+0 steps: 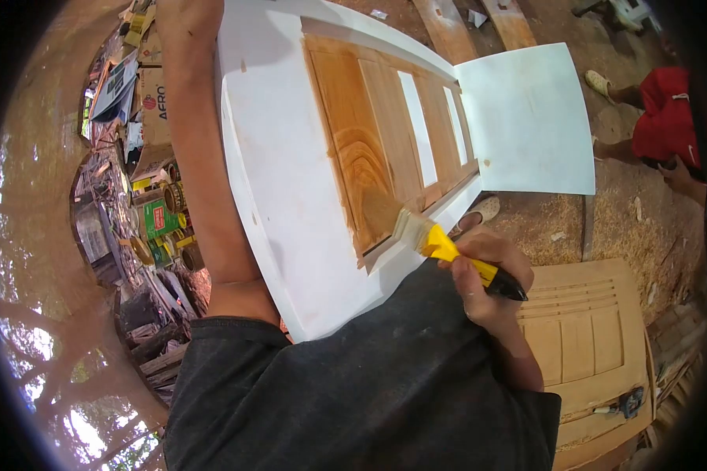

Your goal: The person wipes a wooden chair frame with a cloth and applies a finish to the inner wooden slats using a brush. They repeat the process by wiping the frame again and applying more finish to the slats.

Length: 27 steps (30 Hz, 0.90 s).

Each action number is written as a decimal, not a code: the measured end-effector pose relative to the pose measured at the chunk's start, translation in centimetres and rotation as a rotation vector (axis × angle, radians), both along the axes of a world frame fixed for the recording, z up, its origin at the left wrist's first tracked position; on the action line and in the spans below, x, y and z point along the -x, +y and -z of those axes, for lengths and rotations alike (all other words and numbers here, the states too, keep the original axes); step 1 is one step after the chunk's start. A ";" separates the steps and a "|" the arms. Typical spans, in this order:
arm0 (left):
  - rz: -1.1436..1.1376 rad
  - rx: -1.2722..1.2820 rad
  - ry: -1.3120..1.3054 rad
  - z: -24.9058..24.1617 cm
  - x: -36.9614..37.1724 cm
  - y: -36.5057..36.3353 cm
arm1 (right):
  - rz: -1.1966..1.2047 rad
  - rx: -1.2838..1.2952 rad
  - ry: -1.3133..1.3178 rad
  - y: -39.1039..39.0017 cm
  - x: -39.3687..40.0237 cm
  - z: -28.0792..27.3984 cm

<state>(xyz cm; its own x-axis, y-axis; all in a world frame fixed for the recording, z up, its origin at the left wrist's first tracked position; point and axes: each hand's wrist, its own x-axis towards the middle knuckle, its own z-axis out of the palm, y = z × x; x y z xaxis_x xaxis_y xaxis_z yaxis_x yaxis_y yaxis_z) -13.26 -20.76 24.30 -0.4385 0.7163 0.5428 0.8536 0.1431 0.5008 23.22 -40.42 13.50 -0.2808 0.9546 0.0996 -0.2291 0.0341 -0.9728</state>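
My right hand [491,271] is closed around the yellow and black handle of a paintbrush [440,242]. The bristles reach to the lower end of a wooden panel [353,133], touching or just over it. The strip nearest my left arm looks darker and glossier than the paler strips beside it. White slots show between some strips, and the panel lies on a white board [287,165]. My left forearm [200,157] runs along the board's left side to the top edge of the picture, where the hand is cut off.
A pale sheet [526,118] juts out to the right. At lower right lies a carved wooden door [577,330] with a small dark tool [630,402] on it. A person in red shorts [668,118] is at upper right. Cartons and scrap wood [161,365] crowd the left.
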 end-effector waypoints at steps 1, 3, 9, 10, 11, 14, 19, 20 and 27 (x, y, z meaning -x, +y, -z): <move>0.002 -0.001 0.001 0.0 0.0 0.0 | -0.009 0.002 -0.005 0.0 0.0 0.0; 0.006 -0.001 -0.004 0.0 -0.1 0.1 | -0.027 0.005 -0.016 0.0 -0.1 0.1; 0.027 -0.016 0.000 0.2 -0.2 0.8 | -0.108 0.095 -0.041 -0.1 -0.2 -0.8; 0.020 -0.016 0.002 0.1 -0.3 0.7 | -0.123 0.106 -0.050 -0.1 -0.3 -1.0; 0.042 -0.021 -0.006 0.1 -0.2 0.7 | -0.092 0.024 -0.095 0.1 -0.5 -1.1; 0.067 -0.038 -0.021 0.2 -0.2 0.9 | 0.071 -0.055 -0.068 1.1 -1.9 0.0; 0.055 -0.039 -0.003 0.1 -0.3 1.1 | -0.288 0.265 0.071 6.9 -3.4 -0.9; 0.054 -0.038 0.000 0.1 -0.4 1.1 | -0.311 0.275 0.055 7.6 -3.1 -1.1; 0.052 -0.050 0.022 0.2 -0.5 0.7 | -0.341 0.236 0.085 10.6 -0.9 -2.5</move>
<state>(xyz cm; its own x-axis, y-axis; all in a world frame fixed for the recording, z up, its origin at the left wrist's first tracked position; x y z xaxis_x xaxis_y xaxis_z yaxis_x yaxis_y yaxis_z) -12.79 -20.11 24.14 -0.3890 0.7095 0.5877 0.8701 0.0732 0.4875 24.08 -29.84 16.04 -0.5846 0.8079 -0.0747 -0.2680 -0.2792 -0.9221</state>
